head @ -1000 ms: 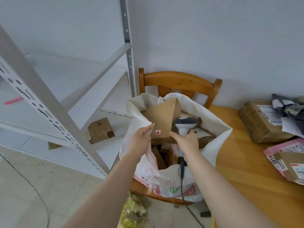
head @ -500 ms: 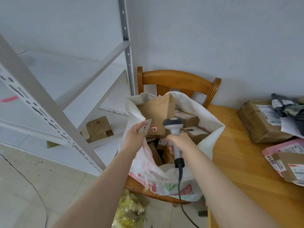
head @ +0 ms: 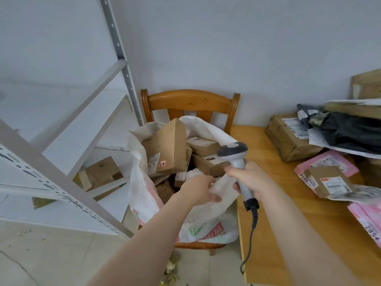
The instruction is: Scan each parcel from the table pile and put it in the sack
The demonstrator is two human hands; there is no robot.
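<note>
Far left I've got the white shelf rack, a cardboard box on a low shelf. Moving across, the sack sits open on the wooden chair. The brown parcel is inside, tilted on top of other boxes. The left hand grips the sack's near rim, thumb under, fingers over. The right hand is wrapped round the scanner handle, head up by the sack's right edge. On the right, the table holds the pile: a taped brown box and a pink mailer.
</note>
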